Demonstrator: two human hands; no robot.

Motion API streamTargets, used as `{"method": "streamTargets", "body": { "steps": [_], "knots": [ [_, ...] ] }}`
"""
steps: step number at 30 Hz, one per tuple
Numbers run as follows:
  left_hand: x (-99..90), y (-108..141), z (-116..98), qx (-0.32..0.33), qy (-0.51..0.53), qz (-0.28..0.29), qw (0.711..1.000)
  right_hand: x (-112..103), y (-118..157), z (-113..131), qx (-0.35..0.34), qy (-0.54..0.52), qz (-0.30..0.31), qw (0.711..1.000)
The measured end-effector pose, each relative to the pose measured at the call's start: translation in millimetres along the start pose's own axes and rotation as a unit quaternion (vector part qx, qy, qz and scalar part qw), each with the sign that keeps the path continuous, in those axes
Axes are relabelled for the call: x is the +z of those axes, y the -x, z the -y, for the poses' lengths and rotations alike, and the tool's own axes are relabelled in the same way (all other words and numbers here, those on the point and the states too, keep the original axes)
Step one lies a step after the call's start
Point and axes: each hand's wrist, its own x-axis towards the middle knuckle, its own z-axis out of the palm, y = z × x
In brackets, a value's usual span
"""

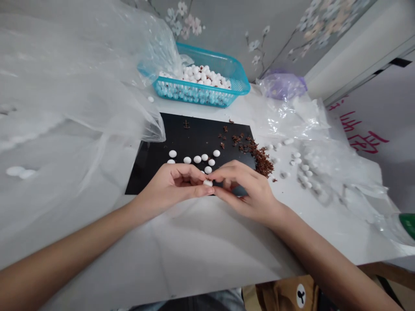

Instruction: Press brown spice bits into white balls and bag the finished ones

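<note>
Just over the front edge of a black mat [201, 134], my two hands meet at one small white ball [208, 183]. My left hand [175, 181] pinches it between thumb and fingers from the left. From the other side, the thumb and index fingertips of my right hand [244, 185] close on the same ball. A tiny brown piece shows at the top of the ball between the fingertips; which hand holds it I cannot tell. Several loose white balls [197, 159] lie on the mat just beyond my fingers. A pile of small brown pieces [262, 160] lies at the mat's right edge.
Behind the mat stands a blue plastic basket [240, 82] of white balls, some with brown bits. Clear plastic bags [97, 77] cover the left side. On the right lie more loose white balls [304, 168], clear plastic [343, 172] and a purple bag [285, 85].
</note>
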Motion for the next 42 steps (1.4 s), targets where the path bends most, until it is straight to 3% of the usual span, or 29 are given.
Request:
{"method": "streamTargets", "body": {
  "steps": [4,13,19,23,26,28,30,32,33,35,39,42],
  "knots": [
    [0.4,0,-2,0.000,0.005,0.000,1.000,0,-1,-1,-0.002,-0.008,-0.012,1.000],
    [-1.3,2,1,-0.037,0.025,0.019,0.999,1,0,3,-0.042,0.059,0.032,0.997],
    [-1.9,2,3,-0.039,0.038,0.040,0.998,-2,-5,11,-0.020,0.093,0.105,0.990],
    [-1.8,5,2,-0.025,-0.006,0.038,0.999,-1,-5,11,-0.047,0.136,0.106,0.984],
    [-7.3,10,-5,0.027,-0.124,0.030,0.991,-2,-3,6,-0.061,0.119,0.061,0.989],
    [-16.3,13,-13,0.133,-0.256,0.000,0.957,-4,-4,-1,-0.044,0.095,0.001,0.994],
    [-28.4,14,-21,0.249,-0.398,-0.033,0.882,-7,-5,-9,-0.007,0.090,-0.071,0.993],
    [-40.8,12,-26,0.304,-0.507,-0.039,0.805,-9,-7,-16,0.034,0.092,-0.134,0.986],
    [-46.1,10,-26,0.303,-0.543,-0.034,0.782,-9,-7,-20,0.048,0.091,-0.157,0.982],
    [-54.1,6,-23,0.280,-0.571,-0.026,0.771,-9,-9,-24,0.070,0.083,-0.182,0.977],
    [-57.6,-2,-8,0.243,-0.576,-0.017,0.780,-4,-10,-27,0.099,0.081,-0.180,0.975],
    [-51.2,-9,-2,0.231,-0.619,-0.009,0.751,0,-10,-28,0.098,0.084,-0.178,0.976]
  ]
}}
